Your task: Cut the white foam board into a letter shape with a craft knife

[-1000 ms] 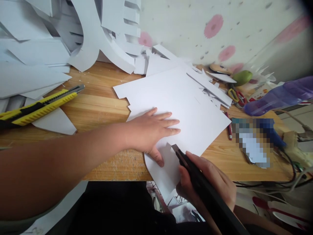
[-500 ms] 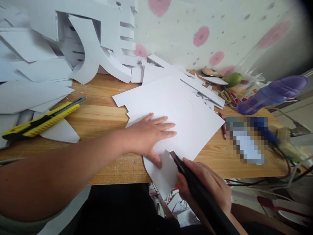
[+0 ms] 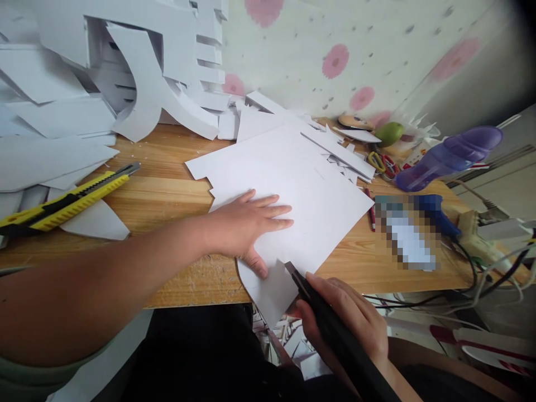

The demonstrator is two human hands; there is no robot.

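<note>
While my left grip lies spread flat on the white cardboard sheet, whose near end juts past the front edge of the counter, my right grip is wrapped around a black utility knife, its blade close against the sheet. I judge the sheet light, fairly stiff, easily creased, best steadied under a broad palm or lifted by its outer edges

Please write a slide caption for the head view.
Left hand spread on a white sheet, right hand holding a black cutter; yellow cutter lying nearby.
</note>
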